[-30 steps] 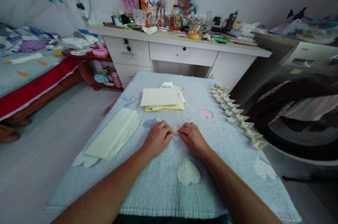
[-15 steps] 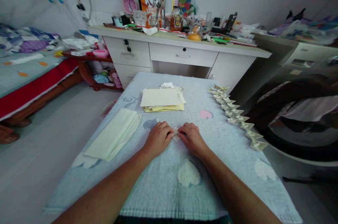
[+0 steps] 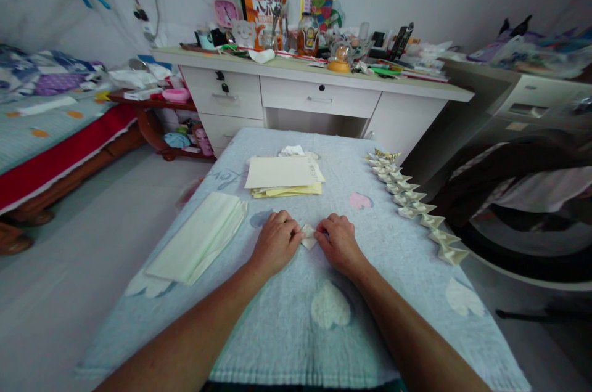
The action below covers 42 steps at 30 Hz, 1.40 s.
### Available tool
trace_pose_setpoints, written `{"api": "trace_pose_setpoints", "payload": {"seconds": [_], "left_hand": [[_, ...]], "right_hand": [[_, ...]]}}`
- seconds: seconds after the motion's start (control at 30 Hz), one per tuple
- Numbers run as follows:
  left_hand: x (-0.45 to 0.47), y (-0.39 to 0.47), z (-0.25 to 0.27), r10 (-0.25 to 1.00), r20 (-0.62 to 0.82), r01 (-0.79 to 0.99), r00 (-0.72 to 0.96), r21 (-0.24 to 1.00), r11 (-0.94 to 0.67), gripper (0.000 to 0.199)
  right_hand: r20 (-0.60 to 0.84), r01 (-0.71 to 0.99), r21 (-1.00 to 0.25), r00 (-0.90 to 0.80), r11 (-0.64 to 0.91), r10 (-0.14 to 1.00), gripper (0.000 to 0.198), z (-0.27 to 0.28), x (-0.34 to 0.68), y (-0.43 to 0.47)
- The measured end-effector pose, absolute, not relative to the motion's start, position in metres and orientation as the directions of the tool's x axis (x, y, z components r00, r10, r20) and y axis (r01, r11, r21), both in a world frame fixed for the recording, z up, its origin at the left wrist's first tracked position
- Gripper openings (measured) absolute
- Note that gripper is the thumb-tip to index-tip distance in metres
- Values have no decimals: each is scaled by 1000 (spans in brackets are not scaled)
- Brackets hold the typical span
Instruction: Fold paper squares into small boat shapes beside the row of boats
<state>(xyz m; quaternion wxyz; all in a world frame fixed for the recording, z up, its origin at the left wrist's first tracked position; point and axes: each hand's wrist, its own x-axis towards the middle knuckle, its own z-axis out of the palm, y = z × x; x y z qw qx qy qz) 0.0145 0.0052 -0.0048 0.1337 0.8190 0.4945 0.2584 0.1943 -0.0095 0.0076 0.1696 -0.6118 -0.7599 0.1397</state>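
The cloth-covered bench (image 3: pixel 277 330) filled the middle of the scene; beyond its far edge stood a white cabinet (image 3: pixel 411 127), with a washing machine (image 3: pixel 504 96) to the right. On the bench, a stack of pale folded sheets (image 3: pixel 198 238) lay at the left; a pile of cream and yellow paper (image 3: pixel 282 171) sat toward the far side; a row of pointed paper shapes (image 3: pixel 409 196) ran along the right edge.

The left hand (image 3: pixel 276 241) and right hand (image 3: pixel 340 244) met near the centre; smallest of all, a small folded paper (image 3: pixel 309 242) lay between their fingertips, and whether it touched the cloth I could not tell. The left grip was pinched on its left side; the right grip was closed at its right edge. The right hand had just shifted slightly rightward, so the gap widened and more of the paper showed; the stacks and row had stayed put; I judged this a small adjustment of the piece, with handling unfinished.
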Motion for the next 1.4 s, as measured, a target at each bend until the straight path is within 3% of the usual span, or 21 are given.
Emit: {"api": "trace_pose_setpoints", "payload": {"seconds": [0.47,0.73,1.4], "left_hand": [[13,7,-4,875,268,732,403,480,-484,15],[15,7,-4,887,262,738,381,491,-462,13],[21,5,3,929,191,846,318,385,-369,18]], "right_hand": [[120,863,-459,-178,213,977,6,2,199,-8],[84,894,-395,-192,210,978,8,4,197,-6],[18,967,-192,-170,170,985,21,9,187,-7]]}}
